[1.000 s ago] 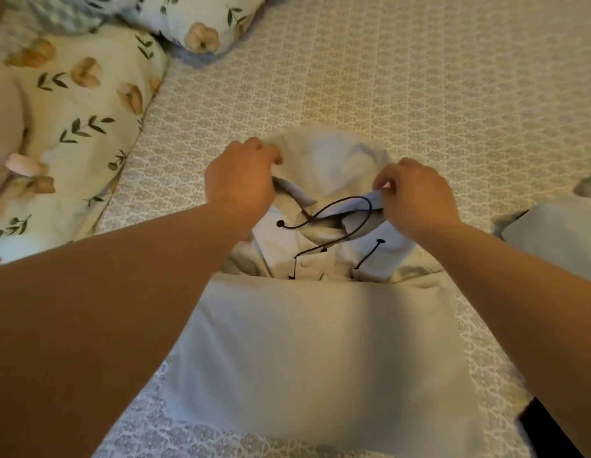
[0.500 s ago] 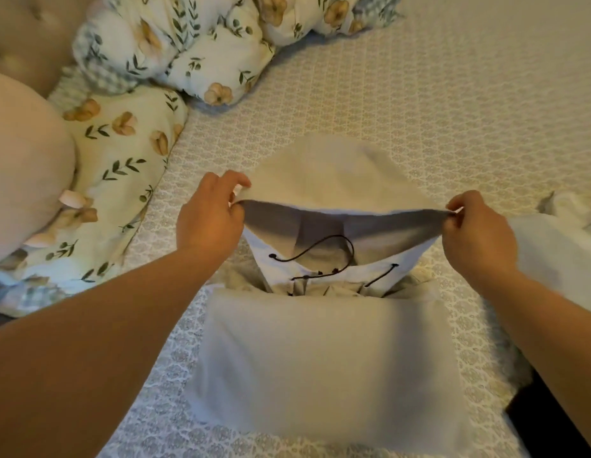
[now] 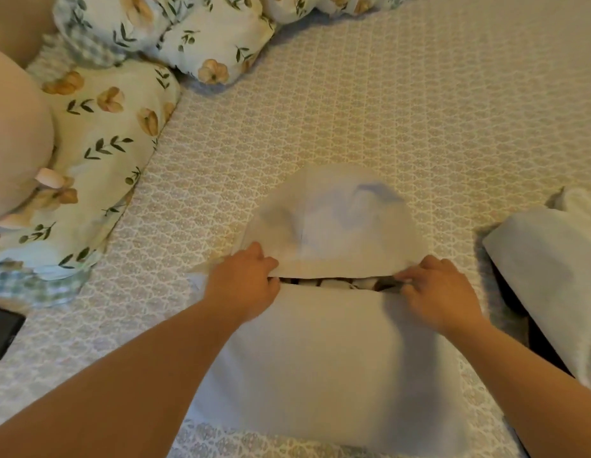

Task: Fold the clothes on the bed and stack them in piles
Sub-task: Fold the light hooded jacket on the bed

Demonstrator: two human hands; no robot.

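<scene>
The pale grey hoodie (image 3: 333,358) lies on the patterned bed sheet (image 3: 403,110), its body folded into a rectangle and the hood (image 3: 333,223) laid flat beyond it. The left hand (image 3: 244,285) pinches the hood's front edge at its left end. The right hand (image 3: 439,292) pinches the same edge at its right end. A folded pale garment (image 3: 548,269) lies to the right. Floral pillows (image 3: 99,133) lie at the left.

One head-worn wide-angle view looks forward and steeply down from above the bed (image 3: 403,104), close over the hoodie (image 3: 327,352) at lower centre; pillows (image 3: 99,133) fill the upper left edge.
</scene>
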